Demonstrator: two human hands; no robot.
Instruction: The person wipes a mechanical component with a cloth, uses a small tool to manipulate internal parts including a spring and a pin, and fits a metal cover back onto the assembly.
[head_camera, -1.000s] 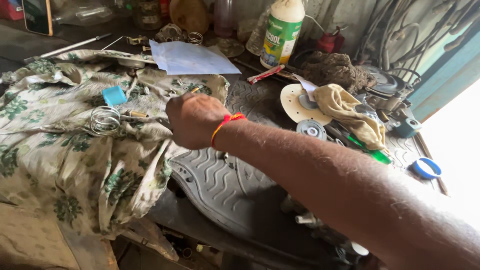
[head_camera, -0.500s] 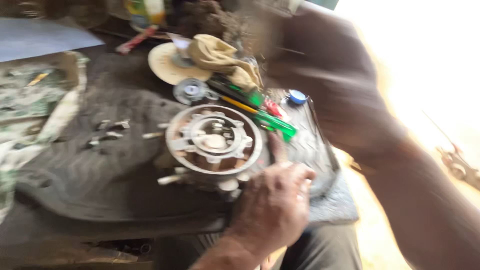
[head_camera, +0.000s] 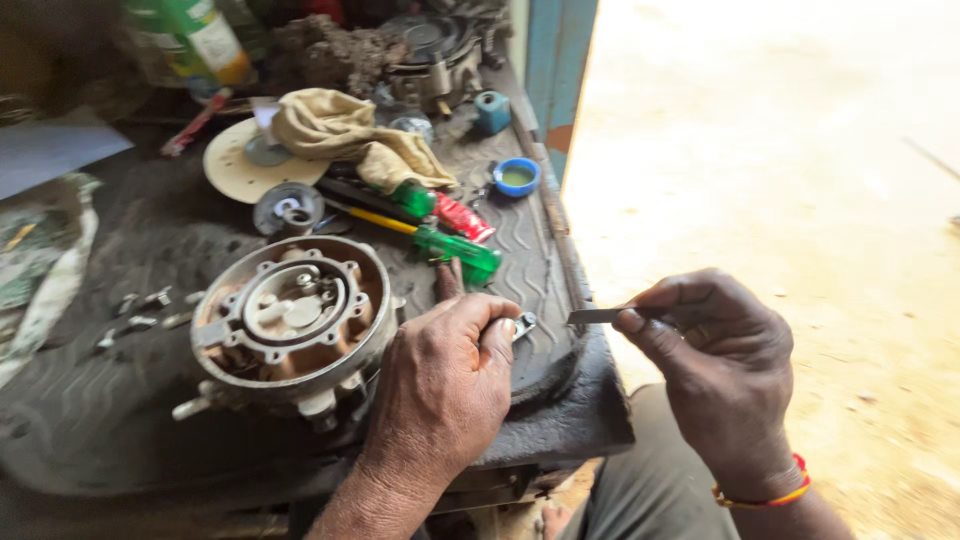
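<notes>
The counter (head_camera: 520, 250), covered by a ribbed dark rubber mat, fills the left and centre of the frame, and the big round metal housing (head_camera: 290, 315) sits on it at centre left. It looks like cast metal, heavy and stiff, probably greasy, so take it by the rim with a full grip, not by the small stubs underneath. Your left hand (head_camera: 445, 385) rests curled just right of the housing, its fingers closed on a small metal clip (head_camera: 524, 324) at the mat's edge. The clip looks light, hard and easy to drop. Your right hand (head_camera: 715, 360), at centre right off the counter, pinches a thin flat metal blade (head_camera: 597, 316) between thumb and forefinger. The blade looks springy, so hold it near its base
</notes>
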